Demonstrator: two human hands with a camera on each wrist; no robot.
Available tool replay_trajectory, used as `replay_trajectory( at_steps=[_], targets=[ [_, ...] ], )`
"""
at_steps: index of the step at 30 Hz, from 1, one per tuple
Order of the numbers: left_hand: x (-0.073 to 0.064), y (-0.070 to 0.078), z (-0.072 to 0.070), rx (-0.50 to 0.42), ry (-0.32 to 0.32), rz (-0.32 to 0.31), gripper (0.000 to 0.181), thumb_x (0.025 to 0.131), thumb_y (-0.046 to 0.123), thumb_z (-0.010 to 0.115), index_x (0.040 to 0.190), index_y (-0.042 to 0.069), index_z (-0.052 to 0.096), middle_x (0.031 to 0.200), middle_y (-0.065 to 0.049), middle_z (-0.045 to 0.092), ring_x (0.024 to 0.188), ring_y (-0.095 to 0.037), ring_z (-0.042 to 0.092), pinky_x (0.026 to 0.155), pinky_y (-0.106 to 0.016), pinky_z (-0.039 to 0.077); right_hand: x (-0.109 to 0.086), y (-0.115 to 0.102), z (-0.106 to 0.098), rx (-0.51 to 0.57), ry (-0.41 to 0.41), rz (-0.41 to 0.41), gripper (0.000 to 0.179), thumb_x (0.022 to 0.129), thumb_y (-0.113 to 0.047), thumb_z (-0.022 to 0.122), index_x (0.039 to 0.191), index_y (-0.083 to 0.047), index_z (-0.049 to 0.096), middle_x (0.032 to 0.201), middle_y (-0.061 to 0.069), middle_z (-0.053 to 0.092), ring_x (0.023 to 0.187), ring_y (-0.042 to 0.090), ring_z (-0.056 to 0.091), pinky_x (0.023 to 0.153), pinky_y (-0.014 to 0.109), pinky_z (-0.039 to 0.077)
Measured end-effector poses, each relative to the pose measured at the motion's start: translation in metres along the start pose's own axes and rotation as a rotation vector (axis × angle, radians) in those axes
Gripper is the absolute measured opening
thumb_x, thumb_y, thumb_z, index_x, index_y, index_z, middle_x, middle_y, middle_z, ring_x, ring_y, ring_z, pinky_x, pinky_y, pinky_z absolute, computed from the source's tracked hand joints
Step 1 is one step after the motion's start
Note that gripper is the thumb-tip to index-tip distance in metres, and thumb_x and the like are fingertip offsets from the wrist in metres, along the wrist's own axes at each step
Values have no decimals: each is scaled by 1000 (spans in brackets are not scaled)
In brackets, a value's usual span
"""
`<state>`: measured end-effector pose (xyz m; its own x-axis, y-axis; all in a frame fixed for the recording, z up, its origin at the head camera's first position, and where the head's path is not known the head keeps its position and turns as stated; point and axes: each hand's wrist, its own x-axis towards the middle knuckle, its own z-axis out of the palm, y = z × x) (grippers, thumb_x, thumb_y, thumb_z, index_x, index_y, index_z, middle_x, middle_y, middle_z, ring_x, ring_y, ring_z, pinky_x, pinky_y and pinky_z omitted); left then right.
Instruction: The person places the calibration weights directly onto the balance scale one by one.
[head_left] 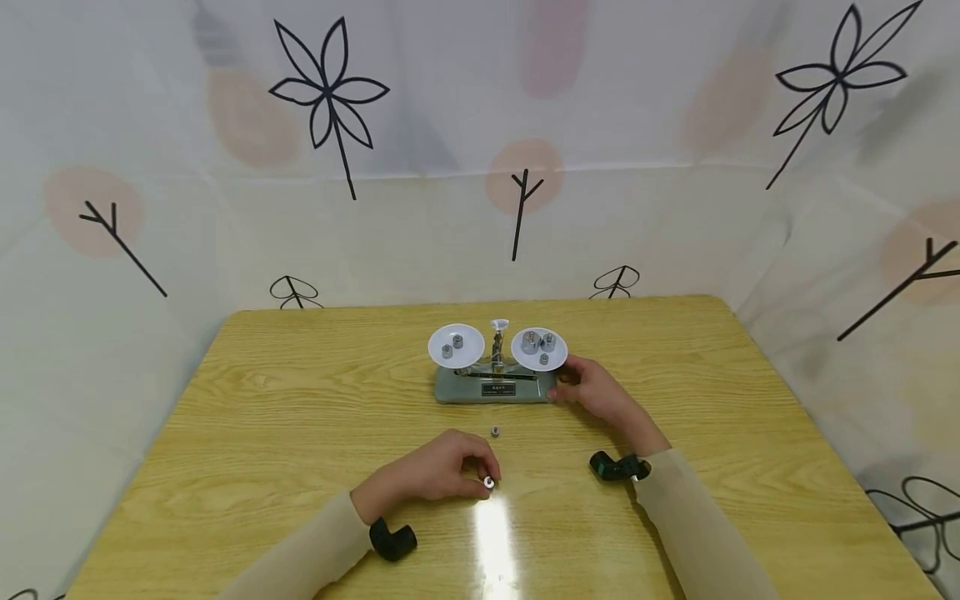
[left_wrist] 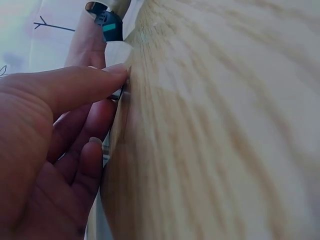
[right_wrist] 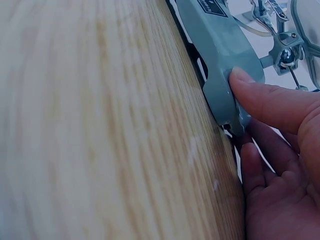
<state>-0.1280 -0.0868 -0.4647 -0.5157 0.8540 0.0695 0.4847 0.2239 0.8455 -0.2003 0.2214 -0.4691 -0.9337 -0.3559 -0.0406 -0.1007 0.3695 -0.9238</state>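
Note:
A balance scale [head_left: 495, 387] with a grey-green base stands toward the back of the table. Two small metal weights [head_left: 452, 346] sit in its white left pan [head_left: 470, 357]; three weights of differing size [head_left: 531, 341] are in the right pan [head_left: 519, 357]. My right hand [head_left: 596, 392] grips the right end of the base, thumb on the front face [right_wrist: 220, 85] and fingers round behind. Nearer the front, my left hand [head_left: 442, 468] pinches a small metal weight [head_left: 489, 482] between thumb and fingers, low over the table. In the left wrist view the fingers mostly hide it.
Another small weight [head_left: 495, 432] stands on the wooden table [head_left: 300, 400] between my left hand and the scale. A patterned cloth [head_left: 435, 233] hangs behind the table's back edge and along both sides. Black wrist cameras [head_left: 393, 542] are strapped to both wrists.

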Motion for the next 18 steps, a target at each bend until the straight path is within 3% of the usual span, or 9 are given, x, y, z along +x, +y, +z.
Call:
replay_trajectory(
  at_steps=[12,18],
  targets=[
    [-2,5,-3,8,25,-4,13,85,6,80,94,13,73,92,5,67,83,-4,62,75,-22,54,1,2,1,2,1,-3,60,87,-4,75,140,7,49,138,25,53,129,39,50,105,52,41],
    [-2,7,-8,-31,40,-42,13,86,5,78,94,14,73,92,8,67,84,-6,63,76,-25,55,0,1,1,-5,3,-1,59,87,-4,75,139,7,50,138,25,53,129,40,50,105,52,41]
  ],
)
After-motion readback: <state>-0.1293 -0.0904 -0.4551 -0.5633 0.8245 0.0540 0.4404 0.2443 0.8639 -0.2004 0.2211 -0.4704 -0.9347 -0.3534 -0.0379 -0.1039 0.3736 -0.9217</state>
